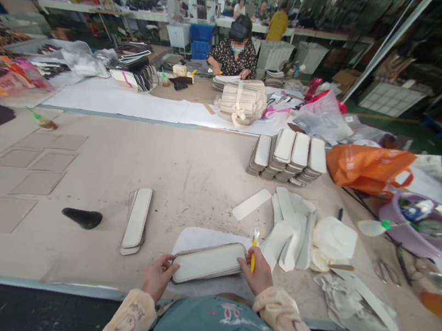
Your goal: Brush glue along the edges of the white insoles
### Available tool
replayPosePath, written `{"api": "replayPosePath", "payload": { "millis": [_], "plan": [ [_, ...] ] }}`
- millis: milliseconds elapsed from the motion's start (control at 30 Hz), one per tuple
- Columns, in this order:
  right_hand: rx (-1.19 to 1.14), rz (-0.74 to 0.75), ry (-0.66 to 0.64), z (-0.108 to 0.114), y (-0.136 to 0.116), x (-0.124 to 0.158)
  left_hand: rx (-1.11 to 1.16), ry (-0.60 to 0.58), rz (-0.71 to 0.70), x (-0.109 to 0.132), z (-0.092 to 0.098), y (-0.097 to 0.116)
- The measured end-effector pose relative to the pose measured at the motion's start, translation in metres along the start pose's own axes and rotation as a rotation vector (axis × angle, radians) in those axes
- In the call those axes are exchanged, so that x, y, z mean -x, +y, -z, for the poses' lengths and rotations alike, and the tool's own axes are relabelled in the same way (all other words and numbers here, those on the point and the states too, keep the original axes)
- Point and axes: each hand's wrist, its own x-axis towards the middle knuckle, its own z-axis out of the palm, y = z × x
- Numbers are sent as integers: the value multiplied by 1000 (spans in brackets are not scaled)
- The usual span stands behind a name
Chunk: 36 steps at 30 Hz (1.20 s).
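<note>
A small stack of white rounded-corner panels with dark edges [208, 263] lies in front of me, partly over a white sheet [198, 235]. My left hand [158, 276] pinches the stack's left end between thumb and fingers. At the right end, my right hand [258, 270] touches the top panel with its fingertips while holding a small yellow-handled brush [254, 253] upright, its pale tip pointing away from me. Left of my hands sits another short pile of similar panels [137, 219]. A single white strip [252, 204] lies beyond my right hand, beside a heap of loose white strips [290, 228].
Neat stacks of panels [292, 148] stand farther back. A white plastic container [334, 239], scissors [388, 272], an orange bag [365, 168] and a purple basin [421, 239] crowd the right. A black tool-like object [82, 218] lies left. A masked co-worker [234, 54] sits opposite.
</note>
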Motion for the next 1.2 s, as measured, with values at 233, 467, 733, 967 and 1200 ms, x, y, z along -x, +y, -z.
{"api": "replayPosePath", "payload": {
  "millis": [233, 467, 733, 967, 1200],
  "plan": [
    [26, -26, 19, -1, 3, -1, 18, -16, -10, -2, -1, -4],
    [172, 185, 109, 0, 10, -4, -8, -17, -23, 0, -2, -6],
    [154, 253, 79, 1, 11, -11, -55, 1, -46, 0, -2, -8],
    [188, 239, 66, 2, 10, -12, -43, 18, -59, 1, -4, -10],
    [192, 227, 77, 1, 11, -13, -54, 26, -62, 1, -4, -10]
  ]
}}
